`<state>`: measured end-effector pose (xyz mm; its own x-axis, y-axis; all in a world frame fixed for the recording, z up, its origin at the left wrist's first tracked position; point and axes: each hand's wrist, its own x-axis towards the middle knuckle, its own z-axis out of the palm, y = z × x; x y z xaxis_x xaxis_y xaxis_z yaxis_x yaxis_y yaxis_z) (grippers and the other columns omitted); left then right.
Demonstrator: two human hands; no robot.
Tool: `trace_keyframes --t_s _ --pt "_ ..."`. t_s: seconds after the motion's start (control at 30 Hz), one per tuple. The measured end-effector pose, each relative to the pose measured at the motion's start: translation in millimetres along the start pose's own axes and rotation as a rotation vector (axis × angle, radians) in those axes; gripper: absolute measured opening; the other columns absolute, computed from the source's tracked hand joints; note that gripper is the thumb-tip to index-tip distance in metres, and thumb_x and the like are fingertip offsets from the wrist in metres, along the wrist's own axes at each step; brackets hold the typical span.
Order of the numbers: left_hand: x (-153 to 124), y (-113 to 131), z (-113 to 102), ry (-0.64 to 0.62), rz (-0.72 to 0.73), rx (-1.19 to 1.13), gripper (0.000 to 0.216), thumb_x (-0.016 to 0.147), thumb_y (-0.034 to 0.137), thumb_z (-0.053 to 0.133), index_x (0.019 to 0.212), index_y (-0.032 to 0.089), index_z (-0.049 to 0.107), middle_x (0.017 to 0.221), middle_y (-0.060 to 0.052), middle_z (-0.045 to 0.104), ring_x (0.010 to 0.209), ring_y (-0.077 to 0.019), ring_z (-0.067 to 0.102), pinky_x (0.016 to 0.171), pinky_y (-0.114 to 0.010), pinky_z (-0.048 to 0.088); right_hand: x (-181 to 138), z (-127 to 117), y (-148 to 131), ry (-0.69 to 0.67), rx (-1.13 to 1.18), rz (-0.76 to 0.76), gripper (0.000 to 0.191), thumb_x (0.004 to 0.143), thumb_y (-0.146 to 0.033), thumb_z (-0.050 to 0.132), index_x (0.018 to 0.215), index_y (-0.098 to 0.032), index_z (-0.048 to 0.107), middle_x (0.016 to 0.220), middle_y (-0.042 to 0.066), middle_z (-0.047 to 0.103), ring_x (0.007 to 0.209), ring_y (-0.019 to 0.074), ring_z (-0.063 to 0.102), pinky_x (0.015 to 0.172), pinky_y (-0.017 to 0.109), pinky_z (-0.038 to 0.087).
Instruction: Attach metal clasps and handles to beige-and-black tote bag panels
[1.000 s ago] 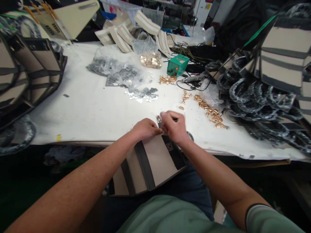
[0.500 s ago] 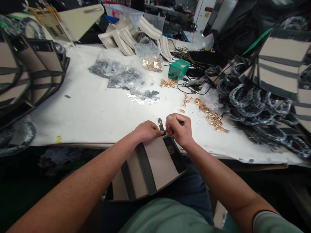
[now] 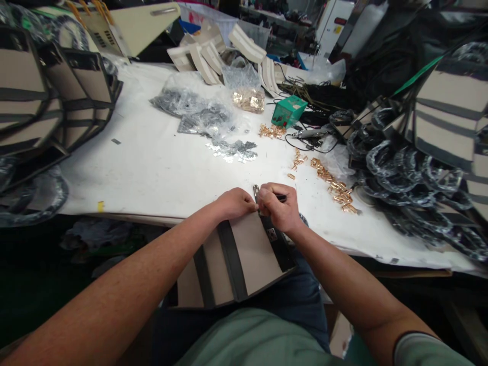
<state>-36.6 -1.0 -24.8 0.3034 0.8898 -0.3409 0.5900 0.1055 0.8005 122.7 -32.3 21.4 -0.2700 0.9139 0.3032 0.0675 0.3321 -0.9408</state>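
Note:
A beige bag panel (image 3: 253, 254) with dark bands lies across my lap and leans on the table edge. At its upper corner, a short dark strap with a metal fitting (image 3: 255, 191) sticks out. My left hand (image 3: 237, 203) is closed, thumb and fingers pinching the panel's edge beside the strap. Close against it, my right hand (image 3: 280, 206) is wrapped round a slim dark-handled tool (image 3: 282, 198), whose end shows past the fist. The tool's tip and the spot where it meets the corner are hidden by my fingers.
Gold-coloured metal fittings (image 3: 335, 188) and thin silver plates (image 3: 232, 151) lie loose on the white table (image 3: 152, 168). Behind them are plastic bags of parts (image 3: 206, 119) and a green box (image 3: 290, 111). Banded bags (image 3: 87, 81) are piled left; plastic-wrapped handles (image 3: 412, 168) are heaped right.
My view has turned slightly, so the table things sit further right in the picture. My right fist has shifted and covers more of the strap; my left hand keeps its pinch.

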Motion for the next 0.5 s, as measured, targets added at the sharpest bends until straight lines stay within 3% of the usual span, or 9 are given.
trace_keyframes --t_s 0.2,0.4,0.5 --pt "-0.6 -3.6 -1.0 -0.07 0.023 0.082 0.028 0.073 0.046 0.065 0.065 0.02 0.071 0.057 0.001 0.058 0.059 -0.0141 0.05 0.054 -0.027 0.031 3.5 -5.9 -15.8 0.18 0.268 -0.101 0.046 0.093 -0.046 0.061 0.057 -0.023 0.043 0.048 -0.005 0.041 0.039 0.0093 0.036 0.04 0.027 0.03" --pt "-0.2 -1.5 -1.1 -0.044 0.001 0.114 0.032 0.073 0.047 0.065 0.057 0.019 0.066 0.054 0.002 0.053 0.057 -0.0137 0.048 0.053 -0.027 0.03 -5.2 3.2 -7.2 0.116 0.211 -0.009 0.045 0.094 -0.039 0.061 0.055 -0.022 0.047 0.047 -0.004 0.043 0.042 0.0104 0.039 0.043 0.028 0.031" --pt "0.2 -3.5 0.1 -0.042 0.024 0.099 0.032 0.073 0.048 0.066 0.058 0.02 0.066 0.053 0.003 0.053 0.056 -0.0133 0.047 0.053 -0.027 0.029 -3.8 2.5 -7.8 0.143 0.256 -0.066 0.046 0.094 -0.04 0.061 0.054 -0.022 0.045 0.049 -0.003 0.045 0.043 0.0106 0.04 0.045 0.028 0.034"
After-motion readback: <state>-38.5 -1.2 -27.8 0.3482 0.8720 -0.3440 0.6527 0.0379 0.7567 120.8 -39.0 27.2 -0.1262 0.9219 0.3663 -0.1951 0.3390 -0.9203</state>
